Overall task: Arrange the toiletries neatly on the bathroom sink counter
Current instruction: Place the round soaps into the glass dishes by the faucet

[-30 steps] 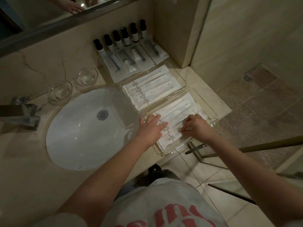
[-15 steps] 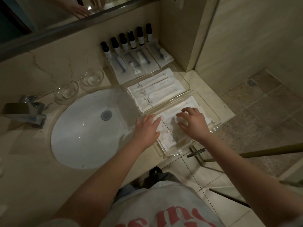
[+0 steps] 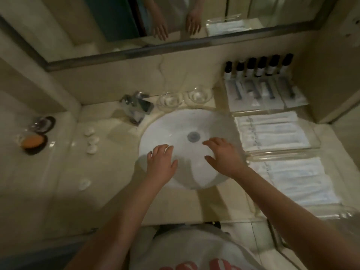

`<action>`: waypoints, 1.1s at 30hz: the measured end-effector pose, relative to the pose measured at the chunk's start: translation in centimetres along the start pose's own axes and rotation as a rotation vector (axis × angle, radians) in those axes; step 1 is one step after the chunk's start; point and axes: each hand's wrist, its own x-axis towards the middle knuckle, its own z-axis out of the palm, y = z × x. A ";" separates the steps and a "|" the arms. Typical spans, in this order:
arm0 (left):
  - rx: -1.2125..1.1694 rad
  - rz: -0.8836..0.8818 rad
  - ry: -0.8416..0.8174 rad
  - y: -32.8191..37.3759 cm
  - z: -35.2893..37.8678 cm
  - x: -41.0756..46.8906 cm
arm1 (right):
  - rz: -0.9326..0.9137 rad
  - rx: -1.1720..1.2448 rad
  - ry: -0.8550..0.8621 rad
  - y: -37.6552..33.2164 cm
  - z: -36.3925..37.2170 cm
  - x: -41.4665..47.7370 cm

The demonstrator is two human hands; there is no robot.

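I see my left hand [image 3: 160, 162] and right hand [image 3: 224, 154] above the sink [image 3: 175, 125], both with fingers spread, holding nothing. White packets [image 3: 272, 133] lie in clear trays [image 3: 272, 152] right of the sink; the bottles [image 3: 257, 67] stand in a row behind-right of it.

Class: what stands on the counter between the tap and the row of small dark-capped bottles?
A clear glass and a second glass, side by side behind the sink, in the head view.
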 end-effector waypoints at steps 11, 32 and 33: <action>-0.180 -0.585 -0.041 -20.5 -1.2 -4.2 | -0.270 0.132 -0.271 -17.5 6.9 10.1; -0.439 -0.577 0.012 -32.7 1.8 -4.4 | -0.647 -0.437 -0.396 -35.3 14.8 23.6; -0.432 -0.569 0.002 -32.9 1.7 -4.3 | -0.695 -0.490 -0.408 -35.7 15.0 23.9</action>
